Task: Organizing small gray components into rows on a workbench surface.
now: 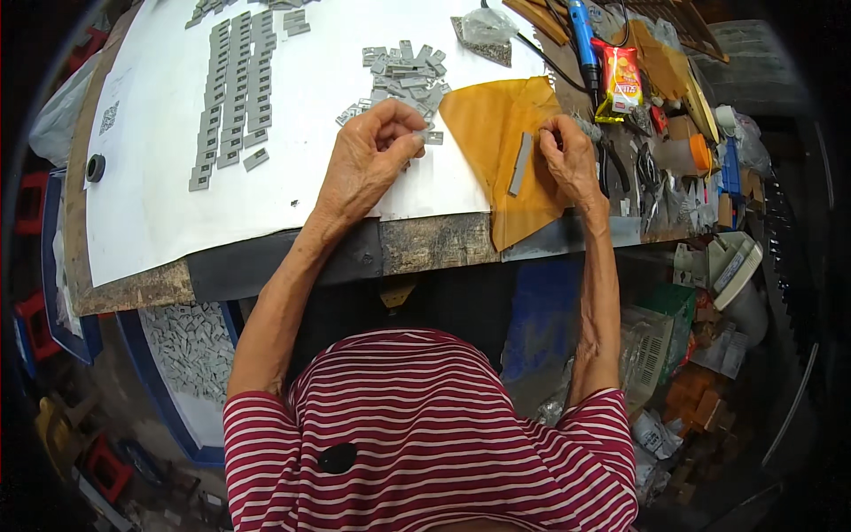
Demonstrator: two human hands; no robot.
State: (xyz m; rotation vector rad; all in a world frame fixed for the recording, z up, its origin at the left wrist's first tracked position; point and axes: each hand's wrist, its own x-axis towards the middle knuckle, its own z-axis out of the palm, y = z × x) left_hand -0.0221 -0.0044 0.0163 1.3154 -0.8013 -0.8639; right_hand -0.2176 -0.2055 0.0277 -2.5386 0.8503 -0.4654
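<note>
My left hand point(377, 155) is closed in a pinch, with a small grey rectangular metal piece point(433, 138) at the tips of its thumb and finger. Just beyond it lies a loose heap of similar grey pieces point(409, 82) on the white sheet. My right hand point(574, 158) is curled over a yellow-brown cloth or leather sheet point(479, 115), its thumb and fingers pressed together. Whatever that pinch may hold is hidden. Beside these fingers, a narrow grey bar point(520, 165) lies slantwise on the brown sheet, whose corner hangs past the table's front edge.
Overlapping rows of grey pieces point(235, 89) stand on the left of the white sheet point(151, 177). A blue-handled tool point(582, 35), a red and yellow snack packet point(619, 82) and clutter crowd the right side. Below left, a blue tray point(137, 355) holds many small pieces.
</note>
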